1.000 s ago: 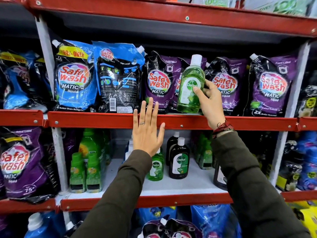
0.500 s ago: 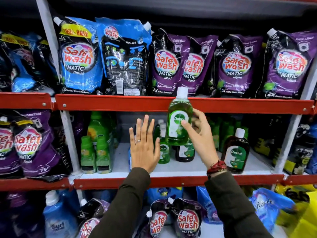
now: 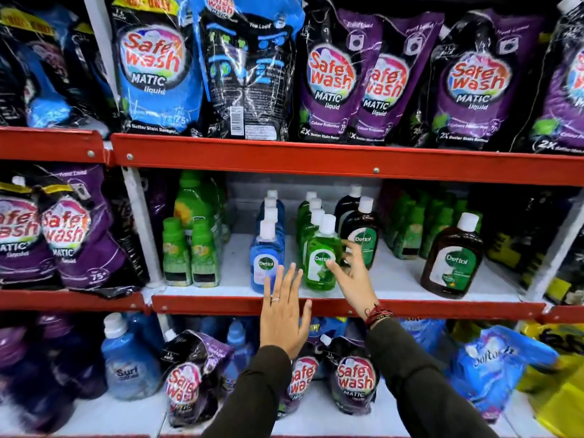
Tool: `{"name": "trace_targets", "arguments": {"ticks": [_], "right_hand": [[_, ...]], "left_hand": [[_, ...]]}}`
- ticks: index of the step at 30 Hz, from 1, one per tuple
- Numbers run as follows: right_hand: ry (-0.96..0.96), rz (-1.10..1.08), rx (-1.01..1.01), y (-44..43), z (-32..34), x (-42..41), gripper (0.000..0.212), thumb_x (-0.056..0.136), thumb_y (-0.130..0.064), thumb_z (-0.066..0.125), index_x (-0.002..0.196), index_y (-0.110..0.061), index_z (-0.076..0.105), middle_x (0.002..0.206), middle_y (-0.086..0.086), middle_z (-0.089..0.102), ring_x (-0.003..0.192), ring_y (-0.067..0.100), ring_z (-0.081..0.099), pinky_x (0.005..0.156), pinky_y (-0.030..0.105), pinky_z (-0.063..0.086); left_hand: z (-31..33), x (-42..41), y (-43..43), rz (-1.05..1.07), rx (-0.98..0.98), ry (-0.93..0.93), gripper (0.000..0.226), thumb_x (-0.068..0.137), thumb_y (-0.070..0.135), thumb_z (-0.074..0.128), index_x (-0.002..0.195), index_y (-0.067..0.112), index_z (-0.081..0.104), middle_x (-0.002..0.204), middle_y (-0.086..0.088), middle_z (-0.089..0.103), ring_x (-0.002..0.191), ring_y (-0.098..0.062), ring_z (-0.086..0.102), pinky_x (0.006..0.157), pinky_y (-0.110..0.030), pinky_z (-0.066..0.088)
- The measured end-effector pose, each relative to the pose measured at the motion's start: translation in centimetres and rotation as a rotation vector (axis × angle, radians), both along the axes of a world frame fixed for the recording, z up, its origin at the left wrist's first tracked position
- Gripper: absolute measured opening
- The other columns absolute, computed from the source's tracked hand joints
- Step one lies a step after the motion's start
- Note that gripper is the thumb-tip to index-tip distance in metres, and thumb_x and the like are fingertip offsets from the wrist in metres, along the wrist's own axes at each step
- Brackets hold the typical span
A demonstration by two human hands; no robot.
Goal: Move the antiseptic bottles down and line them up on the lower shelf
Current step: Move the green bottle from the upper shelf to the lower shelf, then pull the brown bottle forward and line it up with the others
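The lower shelf (image 3: 395, 279), a white board behind a red lip, now carries the green antiseptic bottle (image 3: 320, 263) that half a second ago was in the air at the level of the upper red rail and a second ago stood among the detergent pouches (image 3: 335, 80) above. It stands upright at the front of a file of green bottles (image 3: 308, 216), just beside the blue bottle (image 3: 264, 263) that heads its own file, with a brown bottle (image 3: 361, 235) just behind to the right. The right hand (image 3: 354, 273) is beside it, fingers (image 3: 335, 267) spread and touching or barely off the label; they no longer wrap the bottle, so I judge it released. The left hand (image 3: 284, 314) is flat and open in front of the shelf lip, holding nothing. This placement looks done. No antiseptic bottle shows among the pouches above in this view, though the lone brown bottle (image 3: 452, 254) further right stands out of line.
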State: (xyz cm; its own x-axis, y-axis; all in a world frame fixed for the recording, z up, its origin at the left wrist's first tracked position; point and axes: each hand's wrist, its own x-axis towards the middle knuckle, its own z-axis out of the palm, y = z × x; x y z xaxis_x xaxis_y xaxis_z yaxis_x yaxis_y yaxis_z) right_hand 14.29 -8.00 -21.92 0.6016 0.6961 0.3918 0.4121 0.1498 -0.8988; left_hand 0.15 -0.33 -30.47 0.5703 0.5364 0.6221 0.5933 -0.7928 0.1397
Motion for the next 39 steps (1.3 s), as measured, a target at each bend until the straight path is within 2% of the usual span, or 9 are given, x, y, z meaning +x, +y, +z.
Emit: {"name": "trace_targets", "arguments": {"ticks": [5,13,18,21,26,29,33,36,39], "right_hand": [[0.026,0.006,-0.045,1.2,-1.5,0.7,0.044,0.096,-0.005,0.057,0.134,-0.015,0.036,0.128,0.018,0.061,0.121,0.033,0.062,0.098,0.045,0.055],[-0.016,0.070,-0.102,1.6,-1.5,1.5,0.048,0.098,-0.008,0.055,0.140,-0.013,0.032,0.130,0.008,0.056,0.128,0.025,0.056,0.101,0.035,0.052],[0.037,0.090,-0.094,1.1,-1.9,1.6,0.048,0.097,-0.015,0.059,0.139,-0.019,0.036,0.132,0.011,0.057,0.127,0.026,0.057,0.104,0.045,0.052],[0.078,0.059,-0.059,0.1,-1.8,2.3,0.051,0.096,-0.021,0.062,0.142,-0.021,0.040,0.131,0.008,0.060,0.121,0.020,0.059,0.103,0.040,0.050],[0.002,-0.238,0.156,-3.0,0.0,5.2,0.034,0.095,-0.020,0.063,0.127,-0.018,0.054,0.119,0.001,0.066,0.103,-0.003,0.062,0.089,0.017,0.051],[-0.081,-0.591,0.315,-5.6,0.8,8.1,0.030,0.094,-0.024,0.063,0.122,-0.015,0.057,0.120,0.006,0.063,0.108,0.016,0.059,0.095,0.032,0.050],[-0.079,-0.985,0.229,-8.3,0.6,12.4,0.059,0.087,-0.035,0.066,0.137,-0.012,0.046,0.139,0.017,0.046,0.128,0.035,0.043,0.108,0.044,0.033],[0.063,-1.013,0.023,-9.9,0.4,15.2,0.085,0.082,-0.045,0.071,0.150,-0.015,0.031,0.153,0.018,0.033,0.138,0.042,0.032,0.113,0.056,0.030],[0.117,-0.786,-0.024,-11.2,0.1,16.7,0.086,0.080,-0.045,0.077,0.146,-0.009,0.036,0.147,0.018,0.047,0.136,0.036,0.043,0.112,0.045,0.035]], "left_hand": [[-1.9,-0.2,-0.1,0.015,-0.023,0.016,0.060,0.101,0.045,0.034,0.154,0.016,0.039,0.167,-0.004,0.027,0.157,-0.026,0.015,0.125,-0.049,0.011],[-2.5,-0.1,0.1,0.015,-0.032,-0.012,0.058,0.101,0.045,0.037,0.153,0.019,0.038,0.167,-0.004,0.028,0.158,-0.025,0.013,0.126,-0.048,0.010],[-2.8,-0.2,0.4,0.009,-0.006,-0.010,0.060,0.101,0.045,0.039,0.156,0.019,0.033,0.169,-0.003,0.019,0.159,-0.022,0.006,0.128,-0.045,0.003],[-2.8,-0.3,0.4,0.001,0.006,-0.019,0.060,0.101,0.044,0.040,0.155,0.019,0.034,0.170,-0.004,0.018,0.159,-0.023,0.006,0.129,-0.045,0.003],[-3.0,0.0,0.3,0.004,0.001,-0.061,0.058,0.100,0.043,0.042,0.153,0.019,0.037,0.169,-0.003,0.017,0.158,-0.023,0.007,0.129,-0.046,0.003],[-3.1,0.3,0.3,0.005,0.005,-0.071,0.058,0.100,0.043,0.040,0.153,0.018,0.037,0.169,-0.003,0.017,0.158,-0.023,0.008,0.128,-0.048,0.007],[-3.3,0.5,0.3,0.018,0.010,-0.072,0.058,0.100,0.043,0.038,0.152,0.017,0.037,0.169,-0.005,0.020,0.158,-0.025,0.009,0.127,-0.050,0.010],[-3.4,0.5,0.4,0.024,0.004,-0.070,0.059,0.100,0.042,0.040,0.153,0.018,0.037,0.169,-0.005,0.019,0.158,-0.025,0.009,0.128,-0.050,0.008],[-3.3,0.5,0.3,0.026,-0.001,-0.070,0.059,0.100,0.042,0.040,0.153,0.018,0.037,0.170,-0.004,0.018,0.158,-0.025,0.008,0.129,-0.047,0.003]]}}
